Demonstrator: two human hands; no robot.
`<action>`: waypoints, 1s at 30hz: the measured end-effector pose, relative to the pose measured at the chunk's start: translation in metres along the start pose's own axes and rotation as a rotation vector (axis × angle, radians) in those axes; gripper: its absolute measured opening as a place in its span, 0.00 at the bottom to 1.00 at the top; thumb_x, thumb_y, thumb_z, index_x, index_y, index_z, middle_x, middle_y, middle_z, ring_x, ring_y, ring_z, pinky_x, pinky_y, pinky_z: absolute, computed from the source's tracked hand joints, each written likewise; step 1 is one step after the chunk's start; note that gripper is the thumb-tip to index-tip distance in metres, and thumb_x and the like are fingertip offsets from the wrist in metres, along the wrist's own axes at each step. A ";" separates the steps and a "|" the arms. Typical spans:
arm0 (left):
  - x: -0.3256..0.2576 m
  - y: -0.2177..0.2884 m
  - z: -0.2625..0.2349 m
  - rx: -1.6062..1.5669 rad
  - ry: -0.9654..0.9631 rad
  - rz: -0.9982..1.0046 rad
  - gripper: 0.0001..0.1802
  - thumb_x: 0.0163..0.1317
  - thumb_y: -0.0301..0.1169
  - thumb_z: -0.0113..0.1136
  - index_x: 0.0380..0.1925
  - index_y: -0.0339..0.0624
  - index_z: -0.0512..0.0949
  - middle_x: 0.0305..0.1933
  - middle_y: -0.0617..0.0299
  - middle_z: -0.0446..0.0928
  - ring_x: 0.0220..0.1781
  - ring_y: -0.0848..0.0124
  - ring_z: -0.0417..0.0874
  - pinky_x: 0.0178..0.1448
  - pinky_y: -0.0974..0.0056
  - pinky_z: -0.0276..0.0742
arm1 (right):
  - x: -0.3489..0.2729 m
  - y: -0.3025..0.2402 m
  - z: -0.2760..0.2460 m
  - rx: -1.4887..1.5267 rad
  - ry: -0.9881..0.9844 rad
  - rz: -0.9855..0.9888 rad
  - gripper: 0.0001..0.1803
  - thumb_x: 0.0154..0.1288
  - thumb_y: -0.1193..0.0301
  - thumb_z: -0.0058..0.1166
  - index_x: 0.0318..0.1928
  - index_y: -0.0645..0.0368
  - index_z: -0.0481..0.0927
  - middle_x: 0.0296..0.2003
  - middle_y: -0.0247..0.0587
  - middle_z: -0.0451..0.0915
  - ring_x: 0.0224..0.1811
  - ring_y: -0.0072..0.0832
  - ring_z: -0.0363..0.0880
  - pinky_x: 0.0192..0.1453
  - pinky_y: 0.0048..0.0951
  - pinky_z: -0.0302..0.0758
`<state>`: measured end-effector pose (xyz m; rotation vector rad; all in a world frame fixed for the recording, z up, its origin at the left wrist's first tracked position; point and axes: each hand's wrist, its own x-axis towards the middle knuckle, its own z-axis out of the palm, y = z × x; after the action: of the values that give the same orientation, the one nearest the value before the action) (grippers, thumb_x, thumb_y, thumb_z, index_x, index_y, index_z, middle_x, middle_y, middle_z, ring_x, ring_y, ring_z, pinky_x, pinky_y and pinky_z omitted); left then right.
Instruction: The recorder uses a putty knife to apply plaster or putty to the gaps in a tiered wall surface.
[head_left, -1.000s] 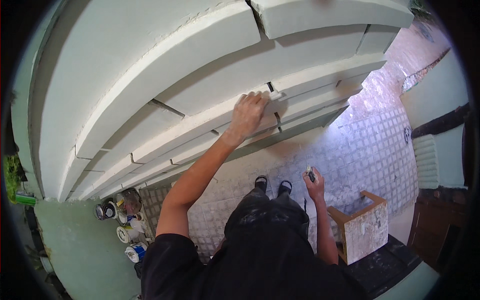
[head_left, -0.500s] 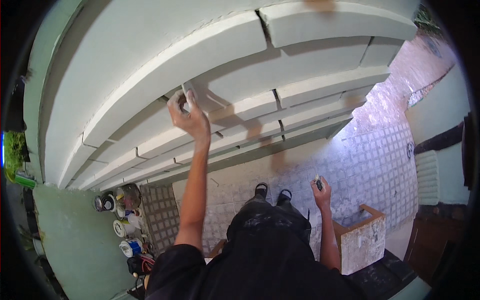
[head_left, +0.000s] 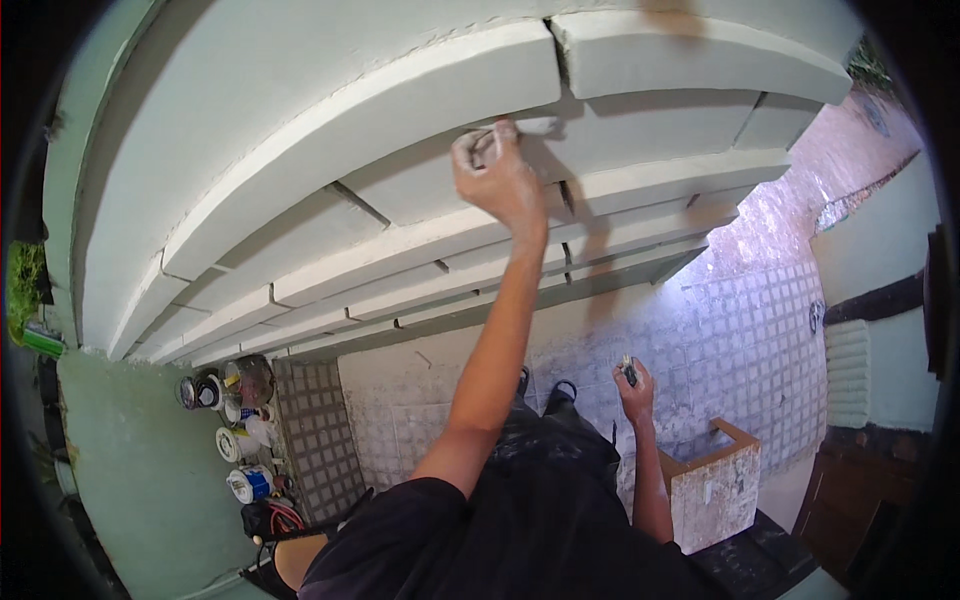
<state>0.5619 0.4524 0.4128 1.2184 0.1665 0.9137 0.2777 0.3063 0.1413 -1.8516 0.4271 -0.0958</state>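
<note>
My left hand (head_left: 503, 180) is raised to the pale wall of stepped blocks (head_left: 640, 120). Its dusty fingers are closed on a small flat whitish piece (head_left: 538, 126), which lies against the recessed band just beneath an upper ledge (head_left: 370, 130). What the piece is made of does not show. Low on the right, away from the wall, my right hand (head_left: 636, 395) is closed around a small dark tool (head_left: 629, 372) with a pale tip. Most of that tool is hidden in the fingers, so its kind is unclear.
Dark gaps (head_left: 360, 205) split the blocks. Several paint buckets (head_left: 237, 444) stand along the green wall (head_left: 140, 470) at left. A dusty wooden box-like piece (head_left: 715, 495) stands at my right, on the tiled floor (head_left: 760, 320). My feet (head_left: 562, 390) are below.
My left hand has moved right along the recessed band with the whitish piece, nearer the upper gap. The view has shifted slightly. My right hand stays low, still holding the dark tool.
</note>
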 end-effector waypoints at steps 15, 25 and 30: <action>0.006 0.014 0.001 -0.530 -0.073 -0.354 0.02 0.63 0.18 0.55 0.33 0.32 0.72 0.35 0.57 0.75 0.36 0.71 0.80 0.47 0.62 0.85 | -0.011 0.005 -0.010 0.038 -0.053 0.071 0.08 0.62 0.68 0.57 0.33 0.61 0.77 0.23 0.35 0.75 0.27 0.20 0.70 0.34 0.29 0.70; 0.046 0.015 -0.042 -0.508 0.164 -0.223 0.03 0.65 0.19 0.54 0.37 0.35 0.70 0.37 0.59 0.75 0.39 0.72 0.79 0.49 0.62 0.85 | 0.007 -0.005 0.008 0.021 -0.125 0.051 0.09 0.63 0.67 0.58 0.35 0.61 0.77 0.22 0.32 0.71 0.27 0.19 0.68 0.34 0.29 0.70; 0.044 0.022 -0.047 -0.536 -0.006 -0.376 0.04 0.65 0.19 0.54 0.38 0.34 0.69 0.36 0.58 0.74 0.37 0.71 0.79 0.47 0.64 0.85 | 0.032 -0.044 0.020 0.098 -0.017 -0.046 0.10 0.64 0.67 0.57 0.40 0.61 0.76 0.24 0.34 0.72 0.28 0.19 0.70 0.34 0.29 0.70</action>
<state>0.5527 0.5179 0.4298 0.6605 0.1287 0.5714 0.3235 0.3249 0.1715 -1.7645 0.3618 -0.1307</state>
